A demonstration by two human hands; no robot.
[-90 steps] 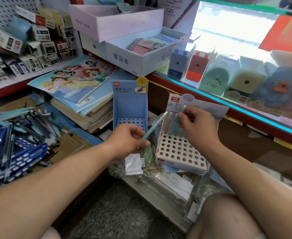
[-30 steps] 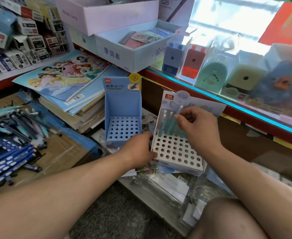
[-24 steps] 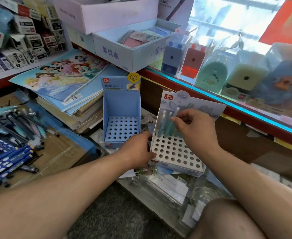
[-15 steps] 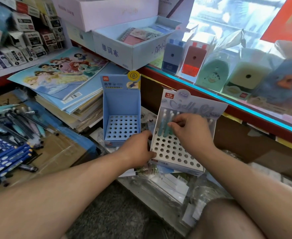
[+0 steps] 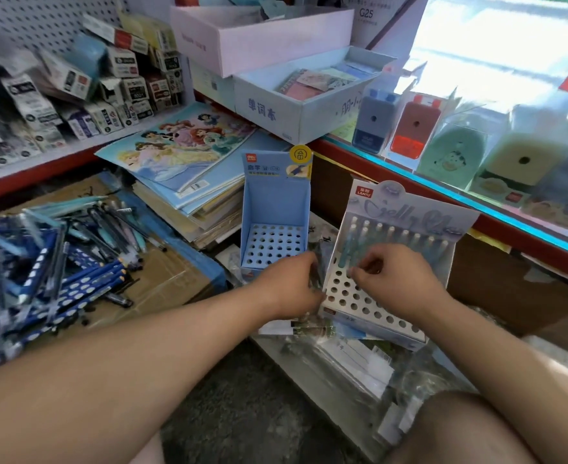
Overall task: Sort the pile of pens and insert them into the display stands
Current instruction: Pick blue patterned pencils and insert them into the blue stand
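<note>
A white display stand (image 5: 359, 298) with rows of holes leans below the glass counter. Several teal pens (image 5: 393, 237) with white caps stand in its back rows. My right hand (image 5: 390, 279) hovers over the stand with curled fingers, pinching the foot of a teal pen (image 5: 347, 251) near the left side. My left hand (image 5: 287, 286) grips the stand's left edge. An empty blue display stand (image 5: 274, 242) stands upright just to the left. The pile of pens (image 5: 58, 256), blue, teal and black, lies on cardboard at the far left.
A stack of picture books (image 5: 182, 169) sits behind the blue stand. Clear plastic packets (image 5: 353, 356) lie on the ledge under the white stand. Pencil sharpeners (image 5: 413, 128) line the glass counter on the right. Small boxes (image 5: 75, 95) fill the left shelf. My knee (image 5: 460, 430) is at the lower right.
My right hand has slid down from the pen tops to the foot of the pens. The left hand passed its pen over earlier and now holds the stand's edge.
</note>
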